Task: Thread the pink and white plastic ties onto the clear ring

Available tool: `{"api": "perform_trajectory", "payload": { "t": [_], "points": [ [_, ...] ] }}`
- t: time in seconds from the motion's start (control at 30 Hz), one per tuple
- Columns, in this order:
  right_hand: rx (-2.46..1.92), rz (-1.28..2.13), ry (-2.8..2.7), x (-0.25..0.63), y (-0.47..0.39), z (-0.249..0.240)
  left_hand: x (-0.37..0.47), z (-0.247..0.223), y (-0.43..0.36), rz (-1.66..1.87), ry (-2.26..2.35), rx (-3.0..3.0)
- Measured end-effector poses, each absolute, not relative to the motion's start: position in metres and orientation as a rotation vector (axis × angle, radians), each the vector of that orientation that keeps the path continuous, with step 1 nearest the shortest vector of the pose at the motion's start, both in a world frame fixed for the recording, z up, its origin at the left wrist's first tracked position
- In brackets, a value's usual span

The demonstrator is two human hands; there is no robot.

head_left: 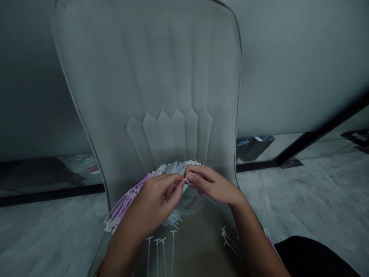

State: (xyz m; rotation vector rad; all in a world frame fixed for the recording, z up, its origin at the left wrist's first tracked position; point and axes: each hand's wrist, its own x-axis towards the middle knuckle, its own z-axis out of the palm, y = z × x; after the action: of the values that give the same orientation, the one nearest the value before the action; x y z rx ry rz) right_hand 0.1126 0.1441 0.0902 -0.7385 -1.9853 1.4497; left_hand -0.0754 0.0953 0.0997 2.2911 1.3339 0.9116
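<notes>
Two hands meet at a small white piece (186, 180) above the chair seat (198, 238).
The left hand (158, 194) and the right hand (215, 186) are both closed, gripping the piece between their fingertips, over a clear round dish (188, 206); a thin purple stick (210, 199) comes out below the right hand. The piece is white and tiny (its exact shape is mostly hidden by the fingers). To the left lies a bundle of purple sticks (123, 207), slim, with pale ends; on the far side are small white bits (194, 162). Four pale T-shaped sticks (157, 252) lie side by side at the near side, and some more sticks (233, 248) lie near the right forearm.
</notes>
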Motion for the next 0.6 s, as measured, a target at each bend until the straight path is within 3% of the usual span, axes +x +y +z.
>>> {"api": "perform_trajectory", "payload": {
  "t": [0.17,0.6],
  "points": [
    [-0.745,1.518,-1.908,0.1110,0.1423,0.0889,-0.0757,0.1040,0.0940,0.931,1.338,2.225],
    [-0.843,1.210,-1.934,0.1100,0.1434,0.0914,-0.0756,0.0998,0.0979,1.025,1.364,2.002]
  ]
}}
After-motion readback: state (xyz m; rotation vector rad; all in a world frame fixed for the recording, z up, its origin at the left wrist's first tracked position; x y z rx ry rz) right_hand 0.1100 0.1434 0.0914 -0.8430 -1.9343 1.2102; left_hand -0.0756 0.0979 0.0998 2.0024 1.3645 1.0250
